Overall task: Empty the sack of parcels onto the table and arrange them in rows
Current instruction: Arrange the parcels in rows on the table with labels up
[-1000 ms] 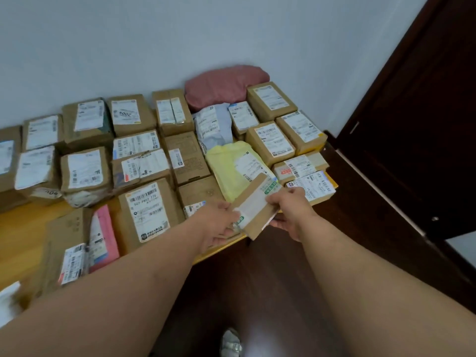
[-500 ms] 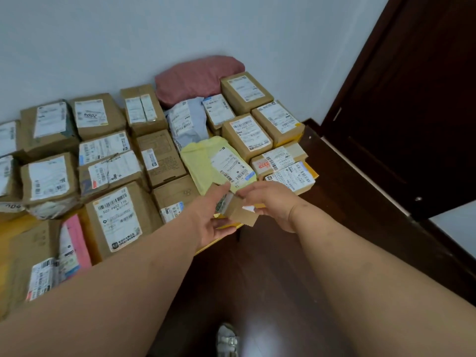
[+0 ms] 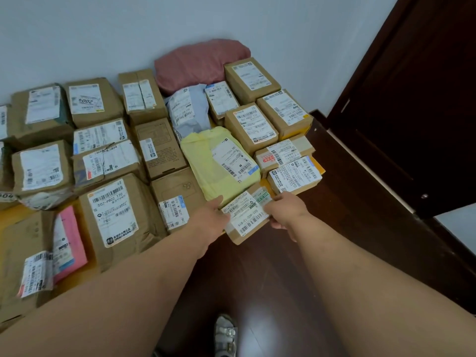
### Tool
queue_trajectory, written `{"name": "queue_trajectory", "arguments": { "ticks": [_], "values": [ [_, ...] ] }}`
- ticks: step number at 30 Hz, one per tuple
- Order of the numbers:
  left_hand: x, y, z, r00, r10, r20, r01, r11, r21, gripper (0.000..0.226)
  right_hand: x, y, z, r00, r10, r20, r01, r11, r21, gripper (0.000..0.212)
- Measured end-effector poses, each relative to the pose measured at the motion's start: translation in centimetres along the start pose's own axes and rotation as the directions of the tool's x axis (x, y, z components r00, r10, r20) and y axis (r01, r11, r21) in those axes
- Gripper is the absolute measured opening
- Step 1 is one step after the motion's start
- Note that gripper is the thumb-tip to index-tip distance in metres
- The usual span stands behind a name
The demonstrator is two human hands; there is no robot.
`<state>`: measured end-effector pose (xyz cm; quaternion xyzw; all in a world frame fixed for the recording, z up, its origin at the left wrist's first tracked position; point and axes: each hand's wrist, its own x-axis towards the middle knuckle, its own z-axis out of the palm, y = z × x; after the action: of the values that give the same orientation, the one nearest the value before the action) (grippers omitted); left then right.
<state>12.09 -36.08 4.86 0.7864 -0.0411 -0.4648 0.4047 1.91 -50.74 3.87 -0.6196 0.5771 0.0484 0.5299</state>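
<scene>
A small flat cardboard parcel (image 3: 248,217) with a white label lies label-up at the table's front edge, just below a yellow plastic mailer (image 3: 216,163). My left hand (image 3: 211,220) holds its left side and my right hand (image 3: 284,210) holds its right side, fingers curled round the edges. Several brown boxes stand in rows on the yellow table (image 3: 319,167), among them a large labelled box (image 3: 116,217) and a small box (image 3: 296,176) at the right end. No sack is in view.
A pink cushion (image 3: 201,60) lies against the white wall at the back. A grey mailer (image 3: 188,112) and a pink mailer (image 3: 68,243) sit among the boxes. A dark wooden door (image 3: 412,99) stands at the right. Dark floor and my sandalled foot (image 3: 225,336) lie below.
The small parcel was tilted on edge between my hands; now it lies flat, label up, at the table's front edge below the yellow mailer. Both hands stay on it.
</scene>
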Motion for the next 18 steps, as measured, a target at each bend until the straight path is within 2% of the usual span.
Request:
{"name": "queue_trajectory", "arguments": {
  "ticks": [3,7,11,14,18],
  "values": [
    [0.1,0.4,0.6,1.000,-0.005,0.022,0.006,0.996,-0.087,0.062,0.7,-0.2,0.7,0.995,0.018,-0.095,-0.022,0.999,-0.048,0.024],
    [-0.1,1.3,0.4,0.999,0.003,0.034,0.006,0.964,-0.266,0.052,1.5,-0.6,1.3,0.986,0.110,-0.127,-0.111,0.994,0.001,0.044],
    [0.1,1.5,-0.1,0.999,0.040,0.014,-0.035,0.965,-0.260,0.042,1.6,-1.2,1.9,0.979,0.144,-0.144,-0.112,0.971,0.213,0.053],
    [0.1,1.6,-0.7,0.999,0.046,0.012,-0.041,0.961,-0.273,0.041,0.9,-1.2,2.1,0.979,0.190,-0.067,-0.157,0.928,0.336,0.055],
    [0.1,1.7,-1.6,0.999,0.045,-0.013,-0.046,0.988,-0.145,0.041,-0.5,-1.0,1.8,0.973,0.226,0.035,-0.223,0.902,0.369,0.045]
  ]
}}
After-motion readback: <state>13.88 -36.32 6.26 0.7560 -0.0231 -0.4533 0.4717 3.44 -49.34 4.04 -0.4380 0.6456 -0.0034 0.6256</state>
